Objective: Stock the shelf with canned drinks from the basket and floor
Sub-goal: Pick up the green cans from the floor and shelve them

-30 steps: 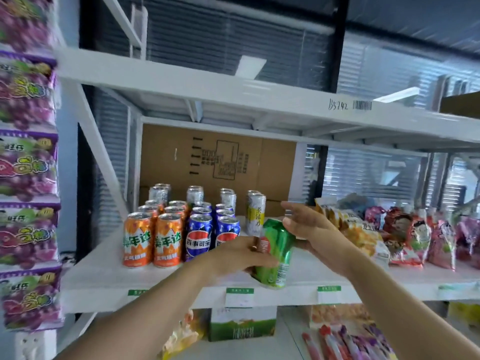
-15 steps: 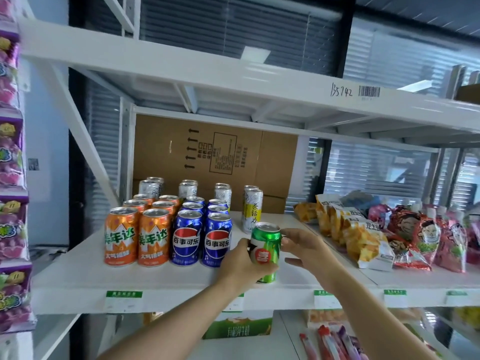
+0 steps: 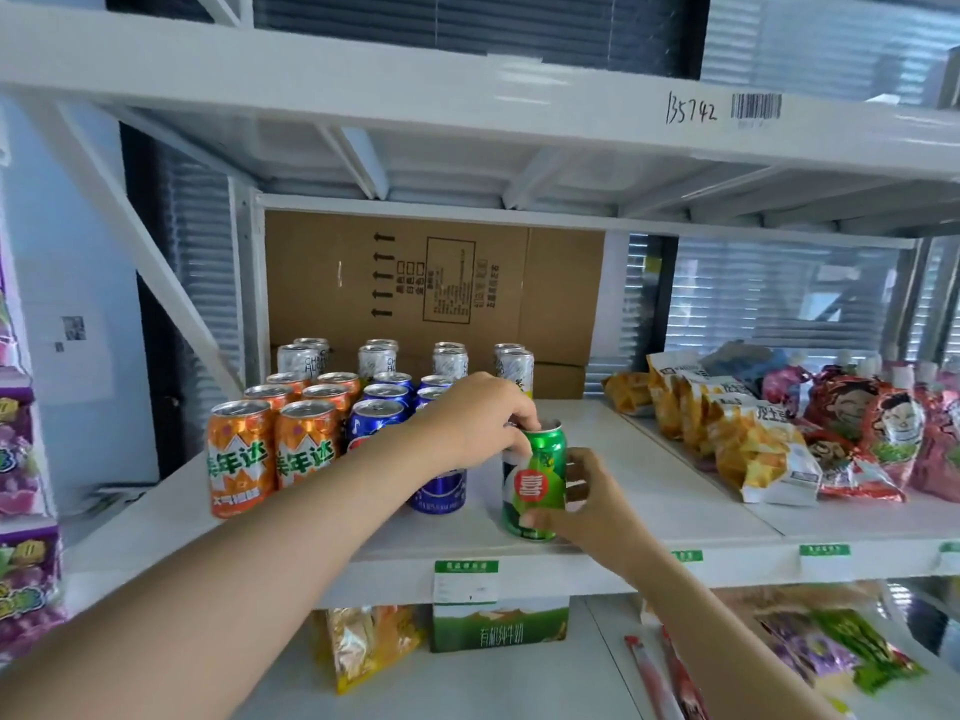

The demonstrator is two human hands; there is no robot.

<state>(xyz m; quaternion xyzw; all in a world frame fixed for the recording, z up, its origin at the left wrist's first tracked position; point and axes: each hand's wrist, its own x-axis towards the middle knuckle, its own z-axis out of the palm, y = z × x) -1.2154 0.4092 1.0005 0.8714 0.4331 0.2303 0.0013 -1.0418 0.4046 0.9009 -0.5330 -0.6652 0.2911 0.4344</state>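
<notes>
A green can (image 3: pixel 536 478) stands upright on the white shelf (image 3: pixel 649 491), just right of the blue cans (image 3: pixel 438 488). My left hand (image 3: pixel 478 420) reaches over from the left and grips the green can at its top rim. My right hand (image 3: pixel 582 504) holds the same can low on its right side, thumb across the front near the base. Orange cans (image 3: pixel 272 452) fill the left rows, and silver cans (image 3: pixel 378 360) stand at the back. No basket is in view.
A cardboard box (image 3: pixel 431 283) stands behind the cans. Snack bags (image 3: pixel 753 444) lie on the right half of the shelf. The lower shelf holds a green milk carton (image 3: pixel 498 626) and more packets. Purple candy bags (image 3: pixel 23 511) hang at the far left.
The green can went from tilted at the shelf's front edge to standing upright beside the blue cans. My left hand moved up to its top rim; my right hand shifted low on its side.
</notes>
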